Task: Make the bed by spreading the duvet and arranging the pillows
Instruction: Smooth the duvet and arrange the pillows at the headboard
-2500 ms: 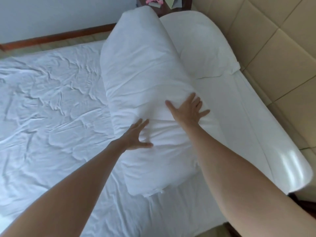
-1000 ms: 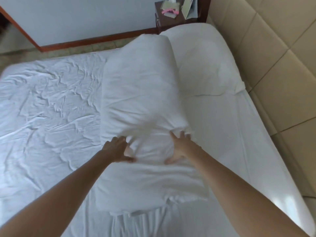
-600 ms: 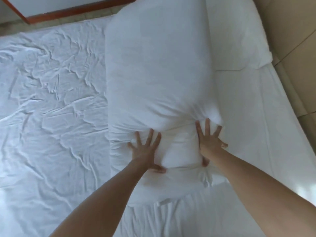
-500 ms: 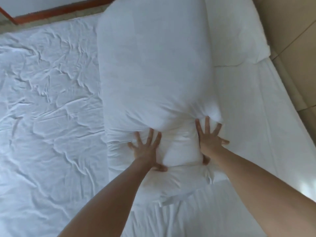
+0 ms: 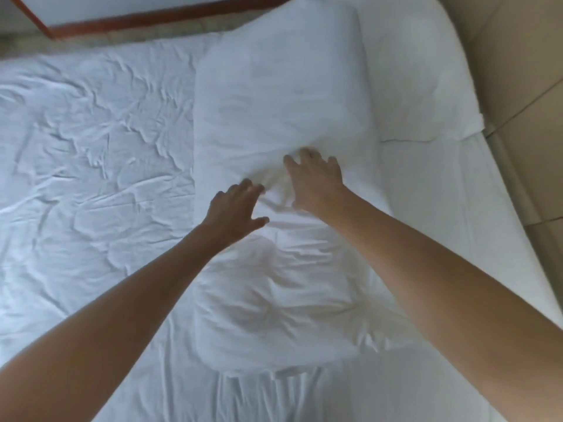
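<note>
A thick white folded duvet [image 5: 283,95] lies lengthways down the middle of the bed. My left hand [image 5: 234,210] rests on its middle with fingers spread and lightly bent. My right hand [image 5: 316,181] lies just beside it, fingers bent into a bunched crease of the fabric. The frame is blurred, so I cannot tell whether either hand grips the cloth. A white pillow [image 5: 417,71] lies flat at the head end, right of the duvet.
A wrinkled white sheet [image 5: 91,153] covers the mattress to the left. A beige padded headboard [image 5: 518,71] runs along the right. A dark wooden skirting board [image 5: 152,18] and a strip of floor show beyond the far bed edge.
Both hands have slid further up the duvet and come closer together. Their fingers, spread flat half a second ago, now bend into the fabric, which has creased between them.
</note>
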{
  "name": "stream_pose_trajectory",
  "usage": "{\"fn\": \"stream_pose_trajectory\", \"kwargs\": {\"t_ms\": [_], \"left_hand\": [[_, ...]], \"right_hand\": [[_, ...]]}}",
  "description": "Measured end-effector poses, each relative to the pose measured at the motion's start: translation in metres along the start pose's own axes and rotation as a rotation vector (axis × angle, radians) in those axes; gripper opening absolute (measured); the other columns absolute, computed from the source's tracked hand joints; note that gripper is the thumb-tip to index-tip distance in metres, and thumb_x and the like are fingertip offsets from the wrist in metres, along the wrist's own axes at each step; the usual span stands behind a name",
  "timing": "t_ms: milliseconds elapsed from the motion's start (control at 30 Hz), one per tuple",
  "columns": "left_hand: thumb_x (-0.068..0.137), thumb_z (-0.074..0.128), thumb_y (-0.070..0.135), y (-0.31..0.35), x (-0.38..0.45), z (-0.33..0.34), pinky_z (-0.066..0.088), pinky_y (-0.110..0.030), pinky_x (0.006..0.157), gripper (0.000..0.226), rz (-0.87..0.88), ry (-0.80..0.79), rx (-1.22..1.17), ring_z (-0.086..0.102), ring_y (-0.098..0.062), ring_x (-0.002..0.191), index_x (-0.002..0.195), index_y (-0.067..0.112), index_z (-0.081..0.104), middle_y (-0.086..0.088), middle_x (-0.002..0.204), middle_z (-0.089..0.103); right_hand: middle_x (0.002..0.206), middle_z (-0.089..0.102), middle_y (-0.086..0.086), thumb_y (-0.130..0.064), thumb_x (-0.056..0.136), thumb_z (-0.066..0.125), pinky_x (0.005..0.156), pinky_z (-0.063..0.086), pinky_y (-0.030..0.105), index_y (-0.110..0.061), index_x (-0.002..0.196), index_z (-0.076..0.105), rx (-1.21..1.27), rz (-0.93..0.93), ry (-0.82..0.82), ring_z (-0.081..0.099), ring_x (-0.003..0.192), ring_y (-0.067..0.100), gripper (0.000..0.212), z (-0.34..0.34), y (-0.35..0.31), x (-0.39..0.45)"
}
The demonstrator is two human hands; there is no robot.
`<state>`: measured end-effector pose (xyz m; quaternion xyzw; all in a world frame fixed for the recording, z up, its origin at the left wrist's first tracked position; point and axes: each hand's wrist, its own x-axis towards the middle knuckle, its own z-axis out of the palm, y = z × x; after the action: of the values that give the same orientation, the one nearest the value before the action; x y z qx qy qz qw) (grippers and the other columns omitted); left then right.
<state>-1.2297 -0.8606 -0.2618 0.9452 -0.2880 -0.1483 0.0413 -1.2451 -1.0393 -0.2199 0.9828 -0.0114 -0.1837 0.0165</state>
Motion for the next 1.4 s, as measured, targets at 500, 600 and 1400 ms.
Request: {"fn": "stream_pose_trajectory", "kwargs": {"t_ms": [500, 600, 1400], "left_hand": [[0.071, 0.078, 0.055, -0.039, 0.157, 0.067, -0.001, -0.055, 0.12, 0.131, -0.151, -0.264, 0.213, -0.016, -0.053, 0.143, 0.152, 0.034, -0.023, -0.011, 0.161, -0.025], [0.07, 0.078, 0.056, -0.047, 0.175, 0.078, -0.001, -0.055, 0.12, 0.131, -0.168, -0.343, 0.233, -0.014, -0.053, 0.144, 0.152, 0.034, -0.022, -0.009, 0.161, -0.024], [0.05, 0.09, 0.056, -0.096, 0.275, 0.015, 0.017, -0.075, 0.107, 0.148, -0.101, -0.309, 0.058, -0.018, -0.046, 0.145, 0.148, 0.046, -0.02, 0.001, 0.159, -0.03]], "right_hand": [[0.145, -0.045, 0.025, -0.055, 0.04, 0.094, 0.105, 0.005, 0.078, -0.042, 0.133, -0.046, 0.23, 0.387, -0.246, -0.025, 0.138, 0.055, 0.169, 0.104, 0.074, 0.137], [0.144, -0.046, 0.026, -0.056, 0.041, 0.094, 0.105, 0.003, 0.078, -0.042, 0.132, -0.048, 0.238, 0.387, -0.257, -0.027, 0.138, 0.055, 0.169, 0.117, 0.069, 0.154], [0.158, -0.032, 0.005, -0.079, 0.04, 0.079, 0.1, 0.009, 0.082, -0.055, 0.142, -0.025, 0.199, 0.194, -0.047, -0.022, 0.147, 0.032, 0.148, 0.058, 0.09, 0.259]]}}
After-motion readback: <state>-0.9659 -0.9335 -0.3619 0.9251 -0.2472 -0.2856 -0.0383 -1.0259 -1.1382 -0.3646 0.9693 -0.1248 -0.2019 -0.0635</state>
